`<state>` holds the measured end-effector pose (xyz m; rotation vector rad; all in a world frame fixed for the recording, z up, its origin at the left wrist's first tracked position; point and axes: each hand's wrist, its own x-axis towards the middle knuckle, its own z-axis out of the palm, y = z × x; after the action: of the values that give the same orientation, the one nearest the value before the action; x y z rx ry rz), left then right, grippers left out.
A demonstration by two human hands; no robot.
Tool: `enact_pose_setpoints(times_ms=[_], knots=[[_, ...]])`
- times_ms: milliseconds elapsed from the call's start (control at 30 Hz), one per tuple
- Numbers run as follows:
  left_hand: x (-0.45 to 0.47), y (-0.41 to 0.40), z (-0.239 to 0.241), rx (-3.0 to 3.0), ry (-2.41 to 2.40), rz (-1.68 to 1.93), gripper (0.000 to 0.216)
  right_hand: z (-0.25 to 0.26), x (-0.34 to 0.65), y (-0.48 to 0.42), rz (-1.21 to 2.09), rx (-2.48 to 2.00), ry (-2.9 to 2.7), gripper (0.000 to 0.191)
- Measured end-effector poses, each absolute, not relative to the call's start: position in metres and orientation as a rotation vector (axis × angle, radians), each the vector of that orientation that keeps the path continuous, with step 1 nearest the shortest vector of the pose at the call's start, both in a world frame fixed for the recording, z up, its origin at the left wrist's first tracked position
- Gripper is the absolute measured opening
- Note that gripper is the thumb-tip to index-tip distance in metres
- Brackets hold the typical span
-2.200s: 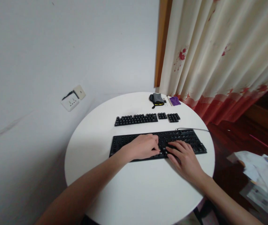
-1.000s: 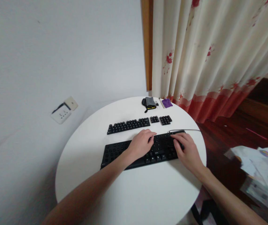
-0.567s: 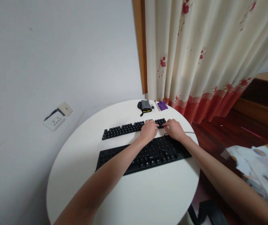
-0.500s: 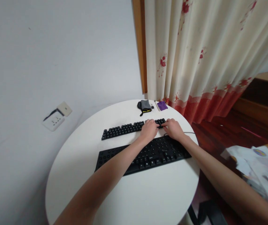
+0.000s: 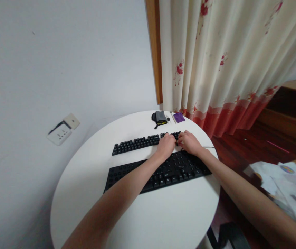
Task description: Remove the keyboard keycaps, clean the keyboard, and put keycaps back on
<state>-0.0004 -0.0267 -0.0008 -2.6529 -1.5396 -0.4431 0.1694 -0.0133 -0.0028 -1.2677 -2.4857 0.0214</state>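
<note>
A black keyboard (image 5: 175, 180) lies across the round white table, its upper part showing bare key spots at the left. Beyond it, loose black keycaps (image 5: 134, 144) stand in a long block of rows. My left hand (image 5: 166, 143) is closed over the right part of this block, hiding some caps. Close beside it, my right hand (image 5: 189, 142) is pinched, its fingertips almost touching the left ones. Between the fingertips is a small dark piece that looks like a keycap; its details are hidden by the fingers.
At the table's (image 5: 85, 173) far edge lie a grey and black pouch (image 5: 160, 117), a small black and white item (image 5: 168, 119), a thin stick-like tool (image 5: 173, 117) and a purple cloth (image 5: 179, 117). A cable (image 5: 209, 147) runs off the right edge. Papers (image 5: 287, 183) lie at the right.
Both hands have drawn slightly closer together, and the right fingertips have moved a little left and nearer to me. The keyboard and the rows of keycaps stay in place.
</note>
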Motion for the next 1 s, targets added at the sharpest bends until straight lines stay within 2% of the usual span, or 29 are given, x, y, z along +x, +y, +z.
enact_pose_setpoints(times_ms=[600, 767, 933, 1000], knots=[[0.001, -0.023, 0.000, -2.624, -1.494, -0.432, 0.020, -0.004, 0.178, -0.018, 0.168, -1.130, -2.443, 0.011], [0.002, -0.024, 0.002, -2.655, -1.461, -0.388, 0.018, 0.004, 0.198, -0.034, 0.230, -1.146, -2.137, 0.007], [0.009, -0.040, 0.018, -2.681, -1.452, -0.453, 0.016, -0.005, 0.226, -0.071, 0.349, -1.162, -1.887, 0.012], [0.015, -0.056, 0.022, -2.723, -1.422, -0.535, 0.022, -0.011, 0.236, -0.088, 0.407, -1.147, -1.872, 0.012]])
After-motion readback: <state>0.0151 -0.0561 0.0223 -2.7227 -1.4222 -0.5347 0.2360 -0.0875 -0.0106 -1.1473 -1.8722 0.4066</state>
